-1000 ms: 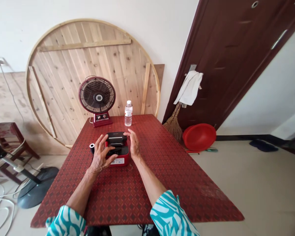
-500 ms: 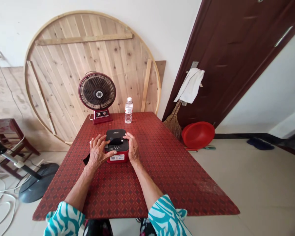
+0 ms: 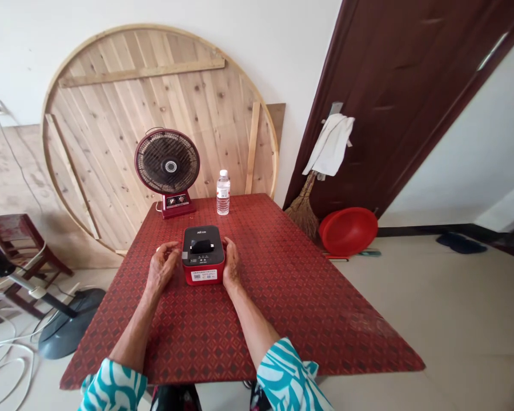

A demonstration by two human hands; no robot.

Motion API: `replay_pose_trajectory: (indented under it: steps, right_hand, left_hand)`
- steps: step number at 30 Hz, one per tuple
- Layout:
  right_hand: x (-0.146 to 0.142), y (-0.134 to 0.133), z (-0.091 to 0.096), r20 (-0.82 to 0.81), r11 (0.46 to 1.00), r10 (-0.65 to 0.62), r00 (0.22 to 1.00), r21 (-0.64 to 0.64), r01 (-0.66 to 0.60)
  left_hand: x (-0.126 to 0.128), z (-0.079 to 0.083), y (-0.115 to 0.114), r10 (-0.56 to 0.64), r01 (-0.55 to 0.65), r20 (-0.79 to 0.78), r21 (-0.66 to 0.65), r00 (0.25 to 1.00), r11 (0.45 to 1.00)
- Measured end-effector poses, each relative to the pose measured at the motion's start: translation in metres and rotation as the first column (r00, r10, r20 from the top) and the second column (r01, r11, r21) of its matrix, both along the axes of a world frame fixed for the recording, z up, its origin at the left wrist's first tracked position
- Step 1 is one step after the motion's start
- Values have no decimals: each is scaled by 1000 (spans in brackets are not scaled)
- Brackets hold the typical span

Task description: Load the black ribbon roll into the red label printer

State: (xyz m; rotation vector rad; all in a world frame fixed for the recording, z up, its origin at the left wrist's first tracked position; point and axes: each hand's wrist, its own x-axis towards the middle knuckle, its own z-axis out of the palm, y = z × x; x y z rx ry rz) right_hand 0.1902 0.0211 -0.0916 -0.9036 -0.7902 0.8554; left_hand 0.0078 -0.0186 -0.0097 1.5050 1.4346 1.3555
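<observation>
A small red device with a closed black lid (image 3: 203,261) stands on the table (image 3: 282,297) in front of me. My left hand (image 3: 160,268) lies just left of it with its fingers curled inward, thumb near the device's top corner; what it encloses is hidden. My right hand (image 3: 231,265) is pressed upright against the device's right side, fingers together. The small black roll seen earlier is out of sight.
A red table fan (image 3: 168,171) and a water bottle (image 3: 223,193) stand at the table's far end. A round wooden board (image 3: 111,114) leans on the wall behind. A red basin (image 3: 348,231) and a broom (image 3: 302,211) sit by the dark door.
The device's lid went from raised to closed. My left hand came off its top to its left side, and my right hand settled against its right side. The black roll disappeared under my left hand.
</observation>
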Motion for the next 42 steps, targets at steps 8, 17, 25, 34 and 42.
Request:
replay_pose_trajectory:
  steps: [8, 17, 25, 34, 42]
  right_hand:
    - [2, -6, 12, 21, 998, 27, 999, -59, -25]
    - [3, -4, 8, 73, 997, 14, 997, -74, -9]
    - [2, -5, 9, 115, 998, -15, 993, -62, 22]
    - [3, -2, -2, 69, 999, 8, 998, -45, -5]
    - [2, 2, -5, 71, 999, 10, 997, -51, -7]
  left_hand:
    - [-3, 16, 6, -147, 183, 137, -300, 980, 936]
    - [-10, 28, 10, -256, 302, 170, -366, 952, 880]
    - [-10, 25, 16, -286, 359, 222, -467, 932, 808]
    - [-7, 20, 18, -290, 338, 173, -498, 941, 798]
    - [-9, 28, 13, -328, 327, 74, -423, 942, 845]
